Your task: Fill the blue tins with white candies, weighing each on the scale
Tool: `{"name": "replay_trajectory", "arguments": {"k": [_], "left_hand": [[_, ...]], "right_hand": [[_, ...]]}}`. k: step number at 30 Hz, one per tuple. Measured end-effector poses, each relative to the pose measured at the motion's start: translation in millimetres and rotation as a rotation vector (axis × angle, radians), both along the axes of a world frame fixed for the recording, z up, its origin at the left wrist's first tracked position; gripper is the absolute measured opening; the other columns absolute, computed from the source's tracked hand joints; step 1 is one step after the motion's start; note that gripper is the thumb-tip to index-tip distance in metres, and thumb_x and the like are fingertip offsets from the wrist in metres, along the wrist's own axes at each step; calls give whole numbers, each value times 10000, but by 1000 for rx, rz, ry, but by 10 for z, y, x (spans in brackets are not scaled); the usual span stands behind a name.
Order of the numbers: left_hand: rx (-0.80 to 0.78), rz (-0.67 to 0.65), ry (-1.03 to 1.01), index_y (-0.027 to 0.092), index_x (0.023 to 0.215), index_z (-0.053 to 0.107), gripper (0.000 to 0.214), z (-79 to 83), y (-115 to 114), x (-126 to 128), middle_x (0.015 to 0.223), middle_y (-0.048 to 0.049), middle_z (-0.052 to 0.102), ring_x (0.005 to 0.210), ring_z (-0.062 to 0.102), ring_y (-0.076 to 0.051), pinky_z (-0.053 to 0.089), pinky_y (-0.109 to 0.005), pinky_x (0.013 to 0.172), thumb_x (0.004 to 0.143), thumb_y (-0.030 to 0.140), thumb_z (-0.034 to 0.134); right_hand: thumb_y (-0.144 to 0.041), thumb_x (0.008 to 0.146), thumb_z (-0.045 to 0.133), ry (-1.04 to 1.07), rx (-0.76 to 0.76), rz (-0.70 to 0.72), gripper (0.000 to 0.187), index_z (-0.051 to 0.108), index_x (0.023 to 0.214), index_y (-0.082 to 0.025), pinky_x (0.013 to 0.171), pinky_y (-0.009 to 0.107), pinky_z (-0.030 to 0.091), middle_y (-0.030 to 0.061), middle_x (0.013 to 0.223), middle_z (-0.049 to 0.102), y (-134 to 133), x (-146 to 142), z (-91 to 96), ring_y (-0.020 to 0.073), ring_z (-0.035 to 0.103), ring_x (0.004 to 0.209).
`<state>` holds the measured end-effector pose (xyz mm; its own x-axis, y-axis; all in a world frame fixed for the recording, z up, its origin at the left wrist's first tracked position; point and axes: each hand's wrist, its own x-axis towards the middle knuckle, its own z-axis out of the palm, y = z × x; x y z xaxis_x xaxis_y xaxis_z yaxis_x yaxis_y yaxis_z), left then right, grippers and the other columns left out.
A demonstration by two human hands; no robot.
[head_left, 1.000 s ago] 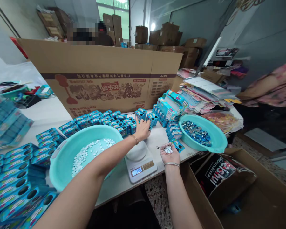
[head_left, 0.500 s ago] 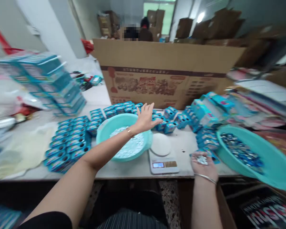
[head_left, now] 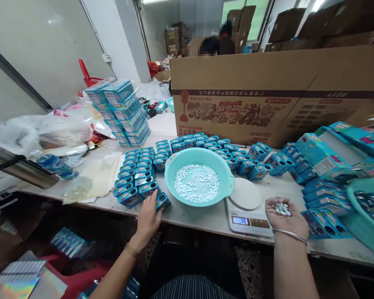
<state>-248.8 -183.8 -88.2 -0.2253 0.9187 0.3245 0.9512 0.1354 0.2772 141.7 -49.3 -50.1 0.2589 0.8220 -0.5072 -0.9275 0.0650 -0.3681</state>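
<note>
My left hand (head_left: 148,216) is at the near end of the rows on the left, fingers and thumb closed about a small blue cardboard box (head_left: 163,201) with a round hole. That box sits slightly askew, just outside the rows of like boxes (head_left: 134,176). Palm up and cupped, my right hand (head_left: 288,220) carries a small heap of white pellets (head_left: 282,209) beside the kitchen scale (head_left: 245,195). Between my hands stands a turquoise basin (head_left: 171,182) with many more white pellets over its bottom.
A large carton (head_left: 237,74) stands behind the boxes. Shrink-wrapped box stacks (head_left: 121,112) rise at the left, near a steel flask (head_left: 21,166). A second turquoise basin (head_left: 361,220) with dark metallic-looking pieces is at the right edge. Two people (head_left: 226,39) are beyond the carton.
My left hand has moved from above the basin's far right rim to the small boxes at the left. The view has turned left. My right hand still carries pellets beside the scale.
</note>
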Motion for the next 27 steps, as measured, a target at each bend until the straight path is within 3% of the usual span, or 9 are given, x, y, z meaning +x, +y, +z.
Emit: {"name": "replay_trajectory", "arguments": {"k": [2, 6, 9, 11, 15, 19, 23, 25, 27], "left_hand": [[74, -13, -18, 170, 1392, 326, 548, 162, -46, -10, 1081, -133, 592, 1000, 577, -289, 495, -433, 841, 873, 288, 458], [266, -47, -9, 281, 1368, 389, 538, 865, 34, 32, 1067, -97, 592, 962, 585, -297, 486, -464, 849, 857, 400, 508], [357, -199, -85, 331, 1358, 394, 565, 1318, 339, 369, 1103, -70, 586, 1005, 573, -300, 468, -480, 890, 827, 434, 559], [309, -409, -101, 314, 1357, 387, 571, 1433, 631, 783, 1121, -62, 595, 1028, 568, -284, 418, -490, 963, 825, 401, 575], [65, -738, -53, 226, 1391, 330, 599, 1240, 1215, 1758, 1127, -80, 610, 1070, 557, -255, 217, -544, 1098, 843, 332, 548], [-157, -801, 52, 194, 1404, 287, 637, 845, 1617, 2414, 1147, -108, 602, 1117, 543, -285, 155, -590, 1099, 826, 275, 543], [-263, -769, 163, 140, 1389, 305, 640, 594, 1814, 2632, 1147, -137, 599, 1111, 555, -297, 147, -594, 1098, 796, 177, 543], [-249, -731, 170, 119, 1420, 235, 772, 584, 1831, 2616, 1254, -178, 538, 1202, 491, -334, 170, -597, 1091, 756, 221, 617], [-146, -685, 139, 127, 1459, 107, 998, 652, 1792, 2515, 1420, -223, 376, 1346, 306, -387, 157, -612, 1090, 686, 311, 712]], "right_hand": [[-141, 886, 200, 7, -13, -15, 338, 465, 679, -171, 413, 199, 469, -10, 579, 476, -27, 24, 39, 85, 506, 464], [-136, 891, 223, -28, 12, -102, 330, 474, 679, -167, 419, 192, 473, -15, 562, 484, -134, 226, 57, 81, 506, 466], [-137, 880, 308, -80, 74, -122, 264, 482, 685, -171, 447, 189, 488, -25, 572, 498, -202, 363, -3, 78, 522, 484], [-139, 866, 366, -101, 110, -128, 216, 486, 689, -174, 459, 184, 495, -32, 583, 508, -233, 425, -63, 75, 529, 490], [-111, 839, 405, -99, 125, -131, 177, 486, 693, -169, 443, 168, 484, -14, 633, 565, -307, 509, -164, 61, 521, 473], [-129, 843, 402, -54, 142, -132, 178, 477, 686, -170, 442, 159, 479, -25, 592, 545, -423, 541, -168, 52, 505, 451], [-156, 883, 324, 31, 48, -165, 256, 473, 675, -174, 445, 167, 483, -51, 487, 460, -479, 532, -101, 61, 490, 434], [-156, 888, 311, 35, 2, -171, 271, 471, 671, -176, 464, 184, 499, -61, 460, 431, -476, 535, -75, 65, 490, 431], [-154, 884, 315, 50, 5, -157, 265, 470, 670, -178, 450, 181, 488, -65, 460, 421, -470, 550, -67, 65, 479, 421]]}}
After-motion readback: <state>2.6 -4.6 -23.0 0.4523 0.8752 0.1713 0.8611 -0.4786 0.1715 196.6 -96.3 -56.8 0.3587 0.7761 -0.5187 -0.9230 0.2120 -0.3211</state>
